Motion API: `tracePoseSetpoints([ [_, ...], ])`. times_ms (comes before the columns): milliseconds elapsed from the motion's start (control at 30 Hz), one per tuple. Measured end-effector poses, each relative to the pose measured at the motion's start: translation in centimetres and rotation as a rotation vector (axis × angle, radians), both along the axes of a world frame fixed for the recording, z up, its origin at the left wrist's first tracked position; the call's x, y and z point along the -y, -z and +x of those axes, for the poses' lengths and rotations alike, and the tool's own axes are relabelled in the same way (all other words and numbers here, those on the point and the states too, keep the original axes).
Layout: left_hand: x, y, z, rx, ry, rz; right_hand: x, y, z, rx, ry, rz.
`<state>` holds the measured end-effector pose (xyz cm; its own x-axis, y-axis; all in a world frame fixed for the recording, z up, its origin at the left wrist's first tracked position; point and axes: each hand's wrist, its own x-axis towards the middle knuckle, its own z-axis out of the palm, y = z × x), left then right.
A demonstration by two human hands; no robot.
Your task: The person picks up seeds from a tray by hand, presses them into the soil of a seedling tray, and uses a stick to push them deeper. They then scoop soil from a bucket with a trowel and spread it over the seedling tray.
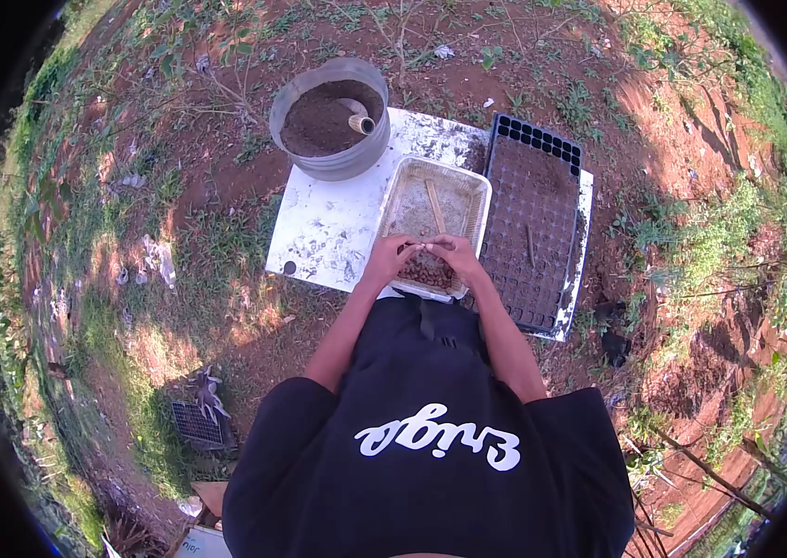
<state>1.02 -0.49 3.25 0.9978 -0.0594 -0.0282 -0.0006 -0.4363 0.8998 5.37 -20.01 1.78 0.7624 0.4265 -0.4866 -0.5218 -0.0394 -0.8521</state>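
Note:
My left hand and my right hand meet over the near half of a whitish rectangular tray. The fingertips of both are pinched together; whatever sits between them is too small to make out. Beneath the hands, small reddish-brown pieces like seeds lie heaped at the tray's near end. A flat wooden stick rests lengthwise in the tray, its near end close to my fingers.
Right of the tray lies a black seedling tray, mostly soil-filled, with a thin stick on it. A grey tub of soil holds a cylindrical object. All stand on a white board on grassy ground. Another black tray lies lower left.

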Motion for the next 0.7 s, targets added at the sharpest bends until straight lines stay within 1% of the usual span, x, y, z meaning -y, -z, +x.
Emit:
tracePoseSetpoints([
  [67, 0.0, -0.2, 0.0, -0.006, 0.004, 0.016, 0.0, 0.1, 0.0, 0.074, -0.046, -0.053],
  [167, 0.0, -0.2, 0.1, -0.005, 0.02, 0.043, -0.1, -0.2, -0.1, 0.101, -0.048, -0.074],
  [367, 0.2, -0.1, 0.1, 0.003, 0.036, 0.046, -0.1, 0.8, -0.1, 0.176, -0.041, -0.05],
  [433, 0.2, -0.2, 0.3, 0.024, 0.038, 0.06, -0.2, 0.2, -0.1, 0.14, -0.019, -0.042],
  [500, 0.6, -0.6, 0.3, -0.02, -0.015, -0.054, -0.2, 0.1, 0.1, 0.103, 0.004, -0.036],
  [533, 0.6, -0.9, 0.3, -0.02, -0.008, -0.052, -0.2, 0.4, 0.1, 0.083, -0.022, -0.051],
  [700, -0.1, -0.9, 0.2, -0.034, 0.108, 0.0, 0.1, 1.0, 0.0, 0.059, -0.098, -0.09],
])
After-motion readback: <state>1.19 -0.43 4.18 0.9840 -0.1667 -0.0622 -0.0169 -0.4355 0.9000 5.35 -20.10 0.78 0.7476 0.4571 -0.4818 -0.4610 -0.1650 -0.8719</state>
